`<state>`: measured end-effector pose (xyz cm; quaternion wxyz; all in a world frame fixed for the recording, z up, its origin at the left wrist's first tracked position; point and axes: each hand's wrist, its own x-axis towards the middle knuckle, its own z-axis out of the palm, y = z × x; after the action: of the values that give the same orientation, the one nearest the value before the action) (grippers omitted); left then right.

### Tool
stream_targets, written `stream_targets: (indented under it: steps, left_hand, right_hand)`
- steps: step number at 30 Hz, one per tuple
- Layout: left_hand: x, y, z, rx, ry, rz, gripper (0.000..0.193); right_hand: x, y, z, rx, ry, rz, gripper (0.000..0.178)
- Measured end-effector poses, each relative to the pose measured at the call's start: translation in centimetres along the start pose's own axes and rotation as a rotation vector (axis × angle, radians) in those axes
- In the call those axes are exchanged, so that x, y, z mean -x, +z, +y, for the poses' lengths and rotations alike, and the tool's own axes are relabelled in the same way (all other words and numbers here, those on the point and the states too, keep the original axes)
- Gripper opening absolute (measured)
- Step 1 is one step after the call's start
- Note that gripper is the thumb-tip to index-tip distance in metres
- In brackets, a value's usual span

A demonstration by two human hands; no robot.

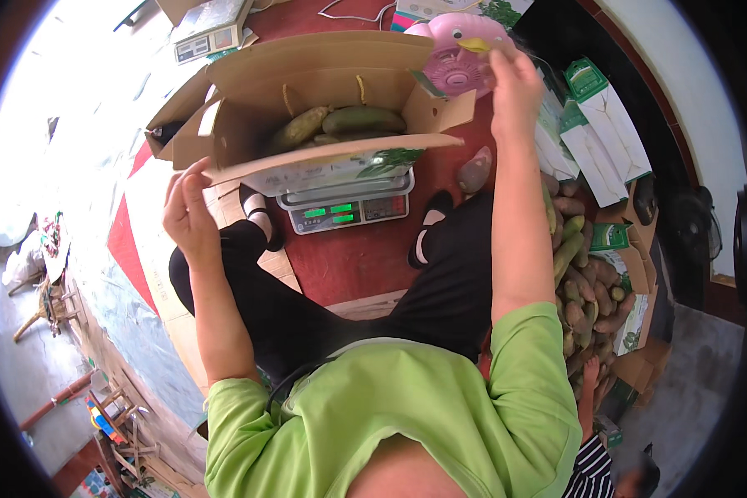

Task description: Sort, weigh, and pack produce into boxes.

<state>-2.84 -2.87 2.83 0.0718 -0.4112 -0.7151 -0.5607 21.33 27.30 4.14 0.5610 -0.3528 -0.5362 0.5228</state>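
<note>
An open cardboard box (249,79) holds several thick, greenish-brown vegetables or roots (363,121) whose kind I cannot tell. The box rests on a digital weighing scale (349,212) with lit green displays, between my feet. My left hand (189,214) pinches the near left corner of the box's front flap (332,156). Raised beyond the box's right side, my right hand (515,87) has its fingers loosely bent and apart, with nothing visible in them. Behind it stands a pink animal-shaped fan (452,62) with a yellow beak.
To my right lies a heap of brownish roots (585,307), with a single root (475,170) near my foot. White-and-green folded cartons (610,124) lean beyond it. At lower right, another person's hand (590,372) reaches to the heap. A second scale (212,31) stands far left.
</note>
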Motion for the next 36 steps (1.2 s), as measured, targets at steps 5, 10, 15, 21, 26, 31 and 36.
stream_targets:
  steps: [5, 10, 15, 21, 26, 31, 36]
  left_hand:
    - [-0.6, -0.4, -0.2, 0.102, -0.186, 0.231, 0.034]
    - [-1.8, -1.3, -0.2, 0.304, -0.417, 0.421, 0.034]
    - [-3.7, -5.3, -4.4, 0.578, -0.761, 0.462, 0.036]
    - [-4.0, -7.8, -15.1, 0.39, -1.166, -0.04, 0.039]
    - [-3.1, -2.5, -15.3, 0.362, -1.251, -0.251, 0.033]
    - [-3.1, -0.7, -19.1, 0.297, -0.614, -0.596, 0.026]
    - [-5.2, 2.4, -17.9, 0.545, -1.013, -0.359, 0.024]
  right_hand:
    - [-1.5, -5.1, 6.2, 0.172, 0.295, 0.079, 0.018]
    - [-1.4, -5.5, 9.6, 0.384, 0.478, -0.097, 0.017]
    - [-0.6, -3.6, 8.6, 0.289, 0.66, -0.2, 0.024]
    - [-1.4, -3.9, 12.7, 0.205, 0.715, -0.295, 0.029]
    - [-1.2, -3.5, 12.0, 0.264, 0.724, -0.345, 0.031]
    - [-1.8, -3.9, 14.7, 0.216, 0.74, -0.42, 0.029]
    - [-1.4, -2.6, 13.6, 0.237, 0.776, -0.295, 0.027]
